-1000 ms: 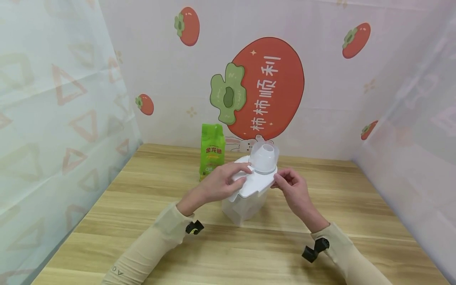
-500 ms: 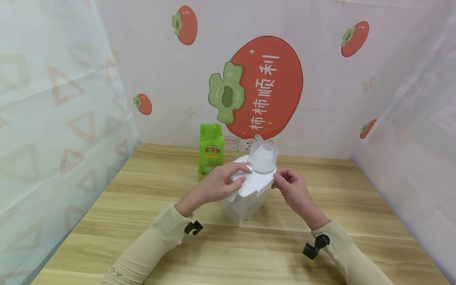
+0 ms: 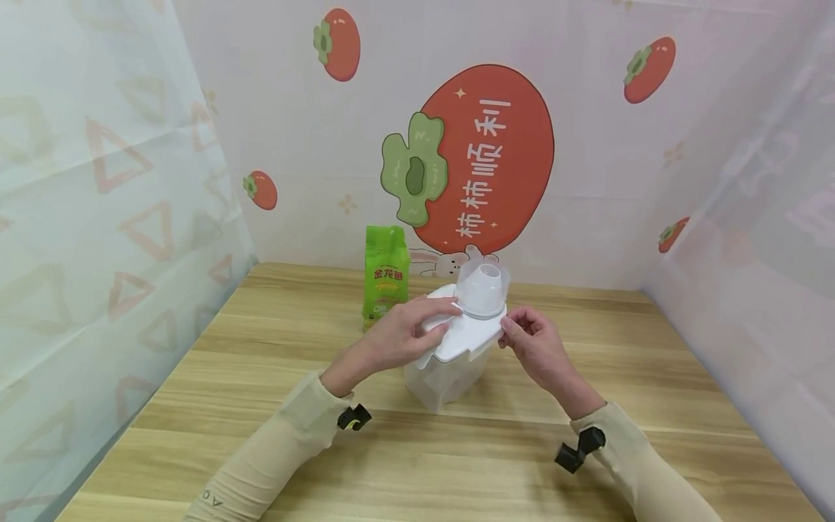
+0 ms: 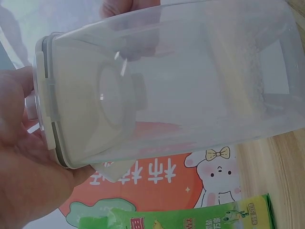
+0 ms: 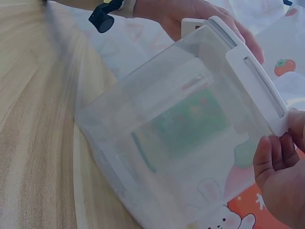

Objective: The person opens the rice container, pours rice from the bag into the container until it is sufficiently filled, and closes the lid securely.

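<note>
A clear plastic storage container (image 3: 446,384) stands upright on the table, with a white lid (image 3: 466,337) and a translucent measuring cup (image 3: 481,290) over its round spout. My left hand (image 3: 411,330) rests on the left part of the lid, index finger and thumb spread on top. With my right hand (image 3: 531,344) I pinch the lid's right edge, thumb above and fingers curled below, at the end of the long white latch (image 5: 257,86). White flaps stick out at the lid's left side. Pale grains (image 4: 255,71) show low inside the container in the left wrist view.
Behind and left of the container stands a green bag (image 3: 386,272) with red and yellow print. The wooden table (image 3: 313,297) ends at a back wall cloth (image 3: 587,181) printed with persimmons, and cloth walls close in both sides.
Both hands stay at the lid with almost the same hold, and the container stands in place. The whole view has shifted very slightly.
</note>
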A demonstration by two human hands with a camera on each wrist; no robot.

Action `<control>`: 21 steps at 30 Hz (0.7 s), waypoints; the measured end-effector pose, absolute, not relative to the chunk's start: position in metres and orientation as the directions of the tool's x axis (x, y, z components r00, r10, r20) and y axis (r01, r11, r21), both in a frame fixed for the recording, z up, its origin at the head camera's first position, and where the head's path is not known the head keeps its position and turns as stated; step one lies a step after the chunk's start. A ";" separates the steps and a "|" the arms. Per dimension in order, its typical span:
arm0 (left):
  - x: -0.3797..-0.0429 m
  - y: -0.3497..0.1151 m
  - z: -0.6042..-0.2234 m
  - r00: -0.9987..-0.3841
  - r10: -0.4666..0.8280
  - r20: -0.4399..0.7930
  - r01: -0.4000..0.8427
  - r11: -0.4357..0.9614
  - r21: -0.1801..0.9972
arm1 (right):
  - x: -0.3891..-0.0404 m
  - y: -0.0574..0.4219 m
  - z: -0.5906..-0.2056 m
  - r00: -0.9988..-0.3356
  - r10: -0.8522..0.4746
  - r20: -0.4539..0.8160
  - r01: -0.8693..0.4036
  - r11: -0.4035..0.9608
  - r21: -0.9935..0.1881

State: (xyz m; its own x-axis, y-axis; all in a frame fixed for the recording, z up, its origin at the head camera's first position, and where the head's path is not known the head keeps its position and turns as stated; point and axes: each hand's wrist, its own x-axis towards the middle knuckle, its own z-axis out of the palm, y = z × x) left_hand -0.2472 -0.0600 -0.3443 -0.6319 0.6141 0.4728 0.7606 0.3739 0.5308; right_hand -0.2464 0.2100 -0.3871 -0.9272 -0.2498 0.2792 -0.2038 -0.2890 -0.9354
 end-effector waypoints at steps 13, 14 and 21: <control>-0.246 -0.060 -0.344 -0.615 0.618 0.491 0.782 0.397 0.481 | -0.246 0.213 -0.383 -0.925 -0.285 0.253 -0.189 -0.232 -0.954; -0.246 -0.060 -0.344 -0.613 0.618 0.493 0.784 0.397 0.477 | -0.246 0.214 -0.383 -0.924 -0.291 0.248 -0.186 -0.224 -0.957; -0.245 -0.059 -0.344 -0.615 0.613 0.496 0.783 0.401 0.475 | -0.244 0.216 -0.378 -0.931 -0.304 0.203 -0.152 -0.184 -0.971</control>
